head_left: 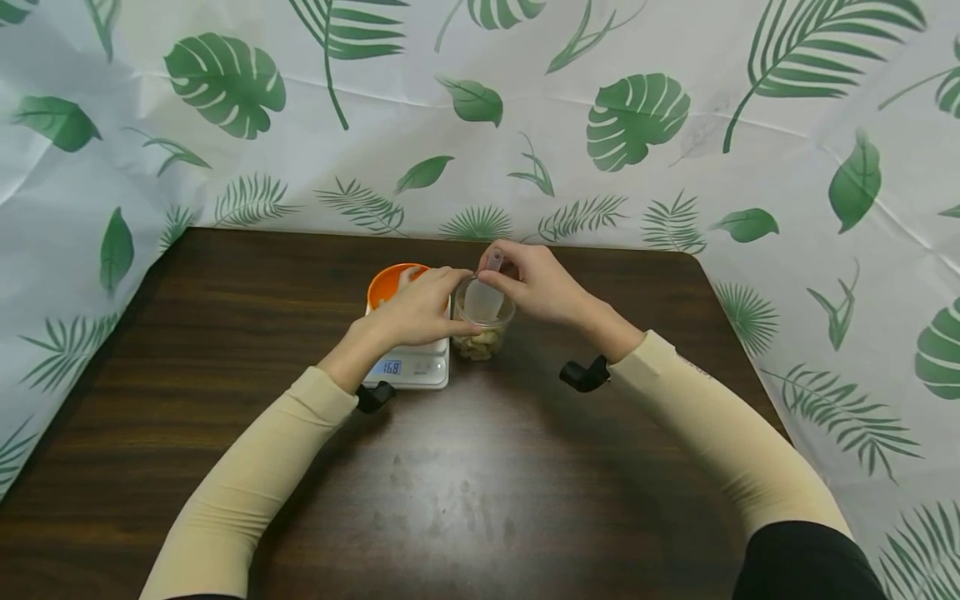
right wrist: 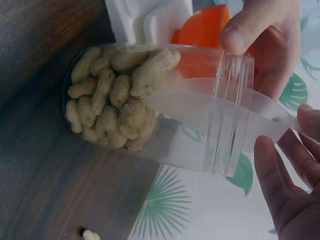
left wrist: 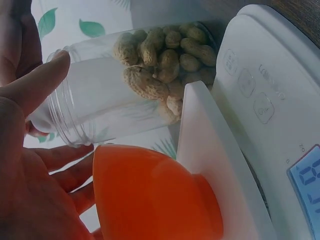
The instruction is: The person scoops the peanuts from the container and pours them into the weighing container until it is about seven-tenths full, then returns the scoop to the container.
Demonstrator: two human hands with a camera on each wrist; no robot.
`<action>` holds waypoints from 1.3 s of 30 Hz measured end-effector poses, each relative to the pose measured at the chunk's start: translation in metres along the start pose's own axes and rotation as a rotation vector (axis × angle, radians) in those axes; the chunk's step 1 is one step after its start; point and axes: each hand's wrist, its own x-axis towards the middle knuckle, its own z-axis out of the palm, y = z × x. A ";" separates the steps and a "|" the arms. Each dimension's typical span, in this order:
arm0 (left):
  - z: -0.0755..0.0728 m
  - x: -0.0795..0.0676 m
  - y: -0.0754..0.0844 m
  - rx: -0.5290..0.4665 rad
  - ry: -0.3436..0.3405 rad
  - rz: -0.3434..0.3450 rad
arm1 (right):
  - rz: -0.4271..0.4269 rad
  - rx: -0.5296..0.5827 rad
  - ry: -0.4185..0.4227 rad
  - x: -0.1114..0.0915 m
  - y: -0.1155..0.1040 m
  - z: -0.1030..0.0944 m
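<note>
A clear jar [head_left: 480, 343] partly filled with unshelled peanuts [right wrist: 112, 102] stands just right of a white kitchen scale [head_left: 423, 375]. My left hand [head_left: 420, 312] grips the jar at its rim, thumb on the near side; its other fingers reach past an orange bowl [left wrist: 150, 195]. That bowl sits on the scale, its inside mostly hidden by the hand in the head view. Between thumb and fingers, my right hand [head_left: 543, 283] pinches the handle of a translucent scoop [right wrist: 185, 102]. The scoop's blade is down inside the jar, its tip at the peanuts.
The scale's display [head_left: 390, 367] appears to read 168; any decimal point is too small to tell. A small peanut-coloured piece [right wrist: 91, 234] lies on the dark wooden table [head_left: 480, 508]. Leaf-printed white sheeting [head_left: 525, 100] hangs behind the table's far edge.
</note>
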 end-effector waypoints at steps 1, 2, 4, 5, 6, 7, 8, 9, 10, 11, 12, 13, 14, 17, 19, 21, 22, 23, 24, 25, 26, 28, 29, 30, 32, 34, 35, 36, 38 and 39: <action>0.000 0.000 0.000 0.002 0.001 0.004 | -0.006 -0.001 0.004 0.000 0.000 0.000; 0.001 0.000 0.001 0.000 0.001 0.008 | -0.011 -0.004 0.007 0.000 0.000 0.000; 0.001 0.001 0.002 -0.004 -0.002 0.014 | -0.019 -0.009 0.017 0.000 0.000 0.000; 0.001 0.001 0.002 -0.007 -0.006 0.016 | -0.021 -0.013 0.020 0.000 0.001 0.000; 0.001 0.002 0.003 -0.010 -0.010 0.018 | -0.023 -0.016 0.022 -0.001 0.001 0.000; 0.002 0.002 0.003 -0.014 -0.012 0.019 | -0.025 -0.020 0.024 -0.001 0.001 0.000; 0.002 0.003 0.004 -0.018 -0.014 0.017 | -0.026 -0.023 0.023 -0.001 0.001 0.000; 0.002 0.003 0.004 -0.020 -0.015 0.015 | -0.026 -0.022 0.019 -0.001 0.001 0.000; 0.002 0.004 0.004 -0.022 -0.014 0.014 | -0.025 -0.024 0.011 -0.001 0.001 -0.001; 0.002 0.005 0.004 -0.026 -0.014 0.013 | -0.022 -0.023 0.001 -0.001 0.001 -0.002; 0.002 0.005 0.005 -0.028 -0.011 0.011 | -0.020 -0.018 -0.011 -0.002 0.001 -0.003; 0.002 0.006 0.005 -0.028 -0.006 0.010 | -0.017 -0.012 -0.023 -0.002 0.001 -0.004; 0.002 0.006 0.005 -0.030 -0.002 0.011 | -0.015 -0.008 -0.035 -0.002 0.001 -0.006; 0.001 0.006 0.005 -0.037 0.008 0.018 | -0.015 0.012 -0.070 -0.002 0.001 -0.009; 0.001 0.006 0.005 -0.042 0.014 0.025 | -0.024 0.041 -0.104 -0.003 0.001 -0.011; 0.001 0.006 0.004 -0.050 0.017 0.033 | -0.042 0.071 -0.154 -0.003 0.002 -0.012; 0.001 0.006 0.004 -0.054 0.020 0.037 | -0.054 0.083 -0.180 -0.003 0.003 -0.013; 0.002 0.006 0.004 -0.056 0.022 0.041 | -0.065 0.095 -0.204 -0.002 0.003 -0.014; 0.002 0.007 0.004 -0.058 0.023 0.043 | -0.078 0.100 -0.224 -0.002 0.003 -0.015; 0.002 0.007 0.003 -0.058 0.024 0.044 | -0.092 0.094 -0.240 -0.002 0.002 -0.015; 0.003 0.007 0.003 -0.060 0.025 0.044 | -0.106 0.086 -0.249 -0.002 0.002 -0.015; 0.003 0.007 0.003 -0.062 0.023 0.044 | -0.131 0.056 -0.249 -0.002 0.002 -0.015; 0.004 0.007 0.003 -0.063 0.023 0.044 | -0.139 0.046 -0.246 -0.002 0.001 -0.015; 0.004 0.007 0.003 -0.063 0.022 0.043 | -0.148 0.033 -0.243 -0.002 0.001 -0.014; 0.005 0.007 0.003 -0.063 0.021 0.041 | -0.160 0.017 -0.238 -0.002 0.002 -0.013; 0.006 0.007 0.003 -0.061 0.018 0.036 | -0.170 0.015 -0.235 -0.002 0.003 -0.013; 0.006 0.007 0.003 -0.060 0.016 0.033 | -0.171 0.014 -0.235 -0.002 0.004 -0.012; 0.006 0.007 0.003 -0.058 0.014 0.030 | -0.172 0.014 -0.235 -0.003 0.005 -0.013; 0.007 0.007 0.003 -0.056 0.010 0.026 | -0.166 0.018 -0.239 -0.003 0.006 -0.013; 0.007 0.007 0.003 -0.055 0.009 0.025 | -0.165 0.019 -0.241 -0.003 0.006 -0.014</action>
